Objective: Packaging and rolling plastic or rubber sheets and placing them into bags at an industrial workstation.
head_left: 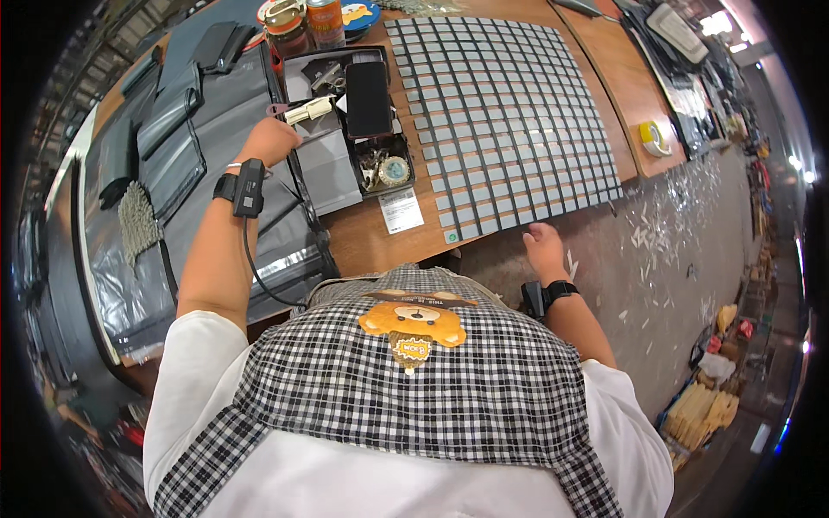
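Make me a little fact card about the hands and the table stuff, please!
Left hand: at a cream-coloured object; grip unclear
Right hand: by the near edge of the grey-and-black grid sheet
Phone: black, left of the grid sheet
Tape roll: yellow, right of the grid sheet
Farther left: dark grey plastic

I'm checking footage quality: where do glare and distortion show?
Head view: fisheye bending bows the grey grid and the corners go black; bright lamps glare near the right rim; the grey plastic carries a whitish shine low on the left.
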{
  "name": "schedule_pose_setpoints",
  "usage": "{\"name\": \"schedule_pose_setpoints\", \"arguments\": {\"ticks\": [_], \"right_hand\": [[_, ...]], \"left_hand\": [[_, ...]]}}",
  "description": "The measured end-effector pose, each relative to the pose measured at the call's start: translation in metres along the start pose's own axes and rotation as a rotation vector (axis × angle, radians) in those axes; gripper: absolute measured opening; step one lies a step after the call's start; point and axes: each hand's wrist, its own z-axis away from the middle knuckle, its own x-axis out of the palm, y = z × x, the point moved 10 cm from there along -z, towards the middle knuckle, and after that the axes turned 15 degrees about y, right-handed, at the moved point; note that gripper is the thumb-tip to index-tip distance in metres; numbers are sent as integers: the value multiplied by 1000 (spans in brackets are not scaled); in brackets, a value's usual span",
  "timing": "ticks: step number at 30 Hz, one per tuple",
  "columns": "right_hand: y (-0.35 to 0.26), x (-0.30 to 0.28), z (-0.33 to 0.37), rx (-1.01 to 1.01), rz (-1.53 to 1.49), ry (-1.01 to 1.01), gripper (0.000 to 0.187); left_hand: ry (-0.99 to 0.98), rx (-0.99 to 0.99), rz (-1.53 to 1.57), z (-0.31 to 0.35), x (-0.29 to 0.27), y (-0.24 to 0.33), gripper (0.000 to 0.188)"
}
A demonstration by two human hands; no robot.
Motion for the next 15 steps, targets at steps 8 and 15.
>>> {"name": "schedule_pose_setpoints", "arguments": {"ticks": [8,15], "right_hand": [[-16,-46,-83,-762,440,38,58],[-1,-65,-112,-988,332,-31,45]], "left_hand": [[244,57,-276,10,-22,32,24],[747,9,-488,88,-68,81,26]]}}
